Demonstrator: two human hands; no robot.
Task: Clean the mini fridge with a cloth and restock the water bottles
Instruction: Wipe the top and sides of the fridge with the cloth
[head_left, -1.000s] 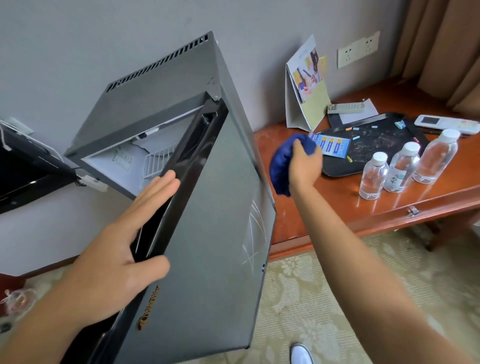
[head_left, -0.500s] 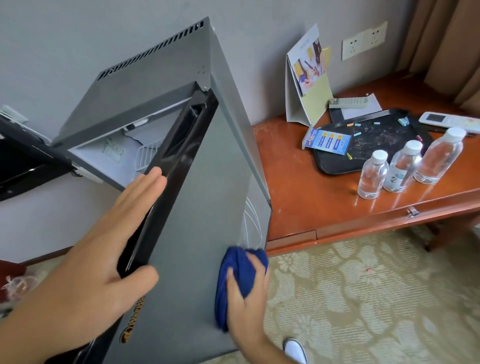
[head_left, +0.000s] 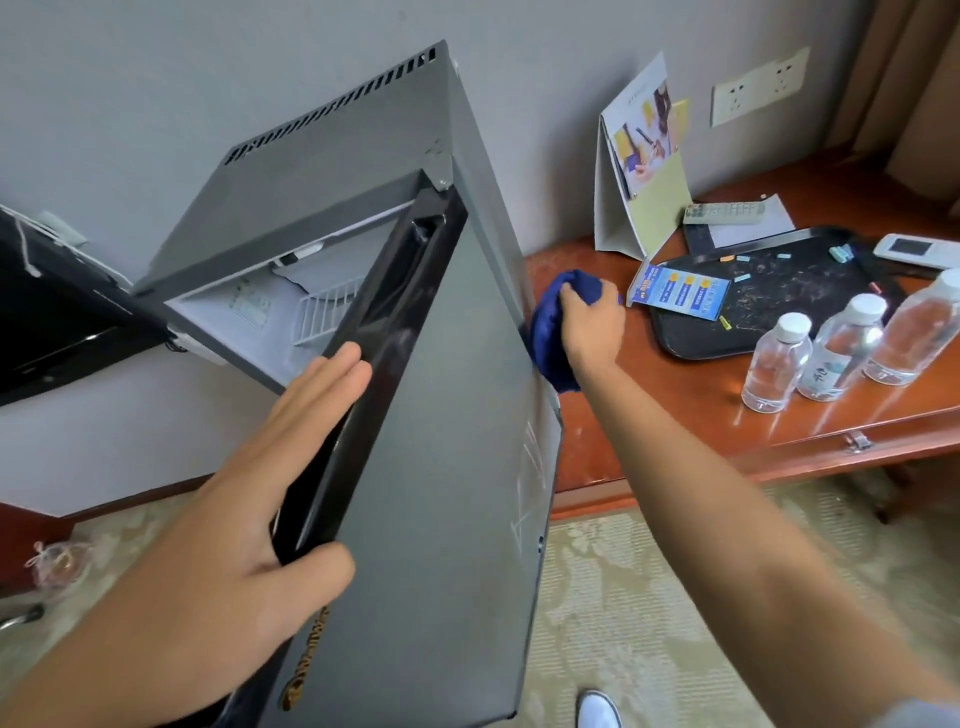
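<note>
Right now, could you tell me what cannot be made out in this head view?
- Fridge interior: mostly hidden by the open door; whether bottles are inside cannot be told.
- Blue cloth: partly covered by the right hand and the door edge.
- Third water bottle: cut off by the right frame edge.
- Door logo: partly covered by the left hand, unreadable.

The wooden desk (head_left: 675, 415) carries three water bottles (head_left: 831, 353) near its front edge, a black tray (head_left: 779, 291) behind them, and a folded card (head_left: 644, 171) at the back edge.
</note>
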